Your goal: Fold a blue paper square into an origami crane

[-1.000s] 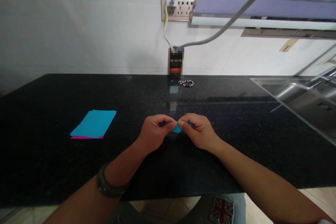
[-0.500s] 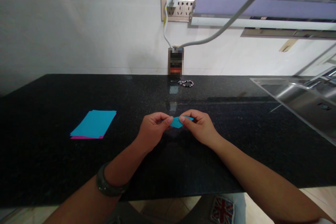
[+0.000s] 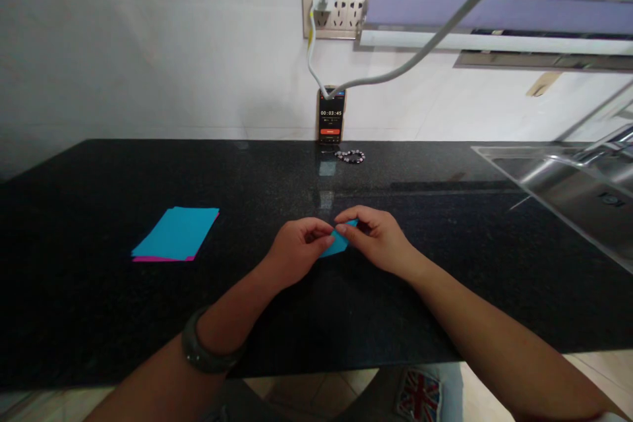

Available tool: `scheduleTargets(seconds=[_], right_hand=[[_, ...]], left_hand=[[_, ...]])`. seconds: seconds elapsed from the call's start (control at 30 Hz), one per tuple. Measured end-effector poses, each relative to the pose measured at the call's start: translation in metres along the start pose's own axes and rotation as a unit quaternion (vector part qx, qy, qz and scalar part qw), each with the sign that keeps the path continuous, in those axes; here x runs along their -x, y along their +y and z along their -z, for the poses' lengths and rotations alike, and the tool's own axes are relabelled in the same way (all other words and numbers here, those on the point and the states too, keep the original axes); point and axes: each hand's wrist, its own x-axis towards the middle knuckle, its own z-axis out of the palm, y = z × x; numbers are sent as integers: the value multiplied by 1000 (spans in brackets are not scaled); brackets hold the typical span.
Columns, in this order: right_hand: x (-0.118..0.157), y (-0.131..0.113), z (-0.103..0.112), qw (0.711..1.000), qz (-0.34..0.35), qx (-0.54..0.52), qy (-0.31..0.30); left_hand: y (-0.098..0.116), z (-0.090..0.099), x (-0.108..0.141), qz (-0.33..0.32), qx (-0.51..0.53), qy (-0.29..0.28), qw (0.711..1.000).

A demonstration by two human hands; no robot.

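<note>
Between my two hands is a small piece of folded blue paper [image 3: 335, 246], just above the dark counter. My left hand [image 3: 299, 249] pinches its left side between thumb and fingers. My right hand [image 3: 374, 237] grips the right side, thumb on the near face and index finger curled over the top. Parts of the paper are covered by the fingers, so its full shape is hidden. To the left lies a stack of paper sheets [image 3: 177, 233], blue on top with pink edges showing underneath.
A phone [image 3: 331, 117] showing a timer leans on the wall below a socket panel [image 3: 334, 12], with a cable [image 3: 395, 71] running to it. A beaded strap [image 3: 351, 157] lies on the black counter [image 3: 257, 184]. At right is a steel sink [image 3: 583, 191].
My left hand has shifted slightly right and down, closer to the right hand. The blue paper has turned, its left end now lower and its right end higher.
</note>
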Motion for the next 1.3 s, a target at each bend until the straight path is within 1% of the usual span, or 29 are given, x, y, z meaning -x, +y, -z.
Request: scheduleTargets(seconds=[0.07,0.13,0.2,0.27,0.33,0.47,0.57,0.63,0.77,0.87,0.93,1.03,1.1,1.2,1.3], right_hand=[[0,3,-4,998,-38,-44,29],[0,6,-8,992,-64,-96,46],[0,9,-11,988,-79,-128,31],[0,10,-11,989,-82,-126,4],[-1,10,-11,991,-75,-112,-6],[0,6,-9,992,-70,-104,-17],[0,3,-7,995,-55,-73,-28],[0,2,-5,997,-41,-53,-36],[1,2,-2,997,-26,-26,-61],[1,1,-2,996,-36,-32,-72],[0,2,-4,994,-62,-66,-64],[0,2,-7,984,-100,-142,-41],[-1,3,-8,977,-115,-176,-36],[-1,3,-8,976,-112,-179,-46],[-1,2,-6,984,-90,-150,-42]], left_hand=[[-2,0,0,7,9,-3,1000],[-3,1,-1,18,38,21,999],[-2,1,-1,24,78,57,995],[-1,1,-1,23,105,74,991],[1,0,0,23,117,67,991],[5,-1,2,33,136,27,990],[7,-1,2,36,164,-4,986],[7,-1,2,40,175,-13,984],[6,-1,1,68,190,6,979],[5,-1,2,92,213,1,973],[4,-1,1,99,225,1,969],[4,-1,1,100,250,20,963],[5,-1,1,100,262,31,959],[8,-1,1,98,246,37,964],[11,-2,2,99,208,36,973]])
